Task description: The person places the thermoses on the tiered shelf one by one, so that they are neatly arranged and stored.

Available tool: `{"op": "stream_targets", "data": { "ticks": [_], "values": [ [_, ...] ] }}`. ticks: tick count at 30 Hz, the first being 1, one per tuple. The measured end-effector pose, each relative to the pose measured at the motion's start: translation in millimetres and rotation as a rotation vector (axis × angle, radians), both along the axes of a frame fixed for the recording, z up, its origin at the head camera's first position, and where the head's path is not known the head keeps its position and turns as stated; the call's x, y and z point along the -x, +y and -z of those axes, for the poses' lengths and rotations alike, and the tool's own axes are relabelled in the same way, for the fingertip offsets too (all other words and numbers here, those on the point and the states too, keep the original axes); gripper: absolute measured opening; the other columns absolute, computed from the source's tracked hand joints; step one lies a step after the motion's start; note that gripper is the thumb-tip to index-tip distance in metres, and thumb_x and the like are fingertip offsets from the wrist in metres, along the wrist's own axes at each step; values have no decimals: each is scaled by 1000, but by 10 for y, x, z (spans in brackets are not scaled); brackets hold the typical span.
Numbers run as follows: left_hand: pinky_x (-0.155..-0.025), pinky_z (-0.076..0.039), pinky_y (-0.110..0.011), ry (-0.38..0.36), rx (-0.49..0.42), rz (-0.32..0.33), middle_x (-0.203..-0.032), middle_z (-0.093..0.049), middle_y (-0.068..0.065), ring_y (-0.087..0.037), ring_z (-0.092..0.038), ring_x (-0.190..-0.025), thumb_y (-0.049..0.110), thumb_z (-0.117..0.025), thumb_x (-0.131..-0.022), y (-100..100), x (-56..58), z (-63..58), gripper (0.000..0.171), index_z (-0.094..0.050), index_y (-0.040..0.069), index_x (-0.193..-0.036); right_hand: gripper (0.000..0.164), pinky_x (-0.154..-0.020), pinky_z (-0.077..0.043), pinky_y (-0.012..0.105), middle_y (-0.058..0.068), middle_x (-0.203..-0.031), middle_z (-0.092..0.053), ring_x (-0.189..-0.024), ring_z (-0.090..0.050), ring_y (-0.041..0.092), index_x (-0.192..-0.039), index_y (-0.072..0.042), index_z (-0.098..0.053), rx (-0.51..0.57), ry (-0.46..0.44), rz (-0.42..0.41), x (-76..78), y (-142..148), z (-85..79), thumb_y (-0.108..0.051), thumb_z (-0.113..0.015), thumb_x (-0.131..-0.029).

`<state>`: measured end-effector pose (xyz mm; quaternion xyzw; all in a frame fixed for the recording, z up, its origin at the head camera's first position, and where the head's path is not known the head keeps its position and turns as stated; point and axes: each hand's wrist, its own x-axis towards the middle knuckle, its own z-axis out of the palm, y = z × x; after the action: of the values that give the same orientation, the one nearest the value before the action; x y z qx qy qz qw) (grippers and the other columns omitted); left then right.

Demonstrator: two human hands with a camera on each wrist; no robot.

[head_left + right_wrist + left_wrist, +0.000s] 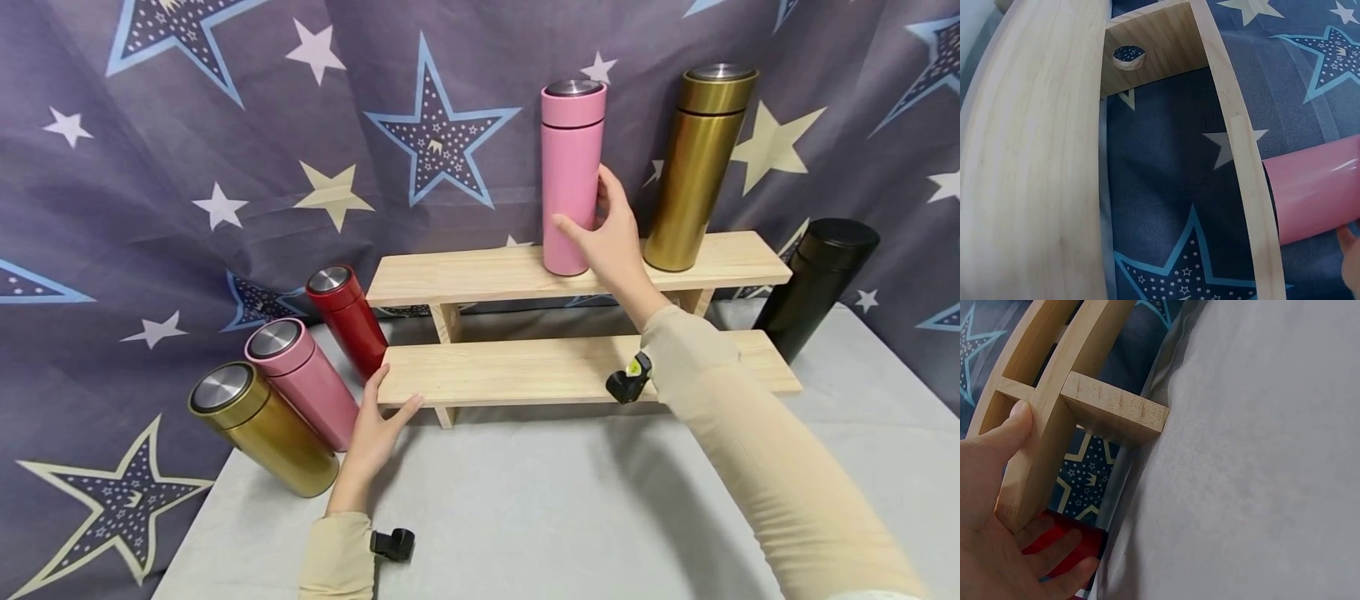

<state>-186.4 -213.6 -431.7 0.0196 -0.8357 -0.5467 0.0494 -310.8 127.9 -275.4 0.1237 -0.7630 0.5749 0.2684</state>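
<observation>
A two-tier wooden shelf [510, 371] stands on the table. My right hand [618, 246] grips a pink thermos bottle [572, 175] by its lower part, thumb in front and fingers behind. The bottle is upright at the upper board, its base against the wood, also beside the board's edge in the right wrist view as a pink cylinder [1316, 187]. A tall gold thermos bottle [697, 175] stands on the same board to its right. My left hand [372, 442] holds the left end of the lower board [1041, 444] between thumb and fingers.
Left of the shelf stand a red bottle [348, 325], a shorter pink bottle [307, 383] and a shorter gold bottle [266, 429]. A black bottle [813, 287] is at the shelf's right end. Star-patterned cloth [262, 125] hangs behind the light grey table [510, 508].
</observation>
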Motion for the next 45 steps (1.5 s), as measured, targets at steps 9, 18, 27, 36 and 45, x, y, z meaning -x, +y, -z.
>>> {"op": "stream_targets", "data": {
  "ticks": [9, 18, 27, 36, 45],
  "values": [
    [-116, -20, -54, -2, 3, -3, -160, -20, -19, -33, -19, -146, 33, -72, -92, -5, -4, -6, 84, -21, 15, -157, 79, -107, -37, 38, 10, -146, -46, -134, -43, 16, -152, -8, -34, -19, 24, 33, -123, 7, 147, -19, -77, -88],
    [-116, -20, -53, -2, -2, -3, -160, -20, -18, -33, -19, -146, 33, -72, -92, -4, -10, -11, 84, -21, 15, -157, 74, -108, -36, 38, 9, -146, -47, -134, -44, 16, -150, -6, -37, 39, 20, -1, -350, 44, 227, -15, -76, -88],
    [-116, -19, -54, -1, -3, 0, -160, -20, -18, -33, -19, -146, 33, -72, -93, 3, -9, -8, 84, -21, 15, -157, 68, -109, -34, 45, 17, -146, -46, -136, -41, 25, -148, 0, -38, 117, 26, -48, -571, 156, 309, 0, -71, -89],
    [-115, -20, -54, -6, 1, -4, -160, -20, -19, -34, -21, -146, 31, -72, -92, 0, 10, 9, 84, -21, 15, -157, 65, -105, -38, 37, 8, -141, -53, -131, -47, 21, -147, -8, -44, 136, 112, -55, -808, 335, 418, 3, -70, -89],
    [-115, -22, -54, -8, -1, -5, -160, -21, -20, -35, -22, -145, 31, -73, -92, -6, 3, 14, 84, -22, 15, -157, 61, -102, -40, 31, 11, -140, -55, -127, -50, 24, -143, -2, -47, 154, 173, -37, -984, 504, 472, 9, -68, -88]
  ]
}}
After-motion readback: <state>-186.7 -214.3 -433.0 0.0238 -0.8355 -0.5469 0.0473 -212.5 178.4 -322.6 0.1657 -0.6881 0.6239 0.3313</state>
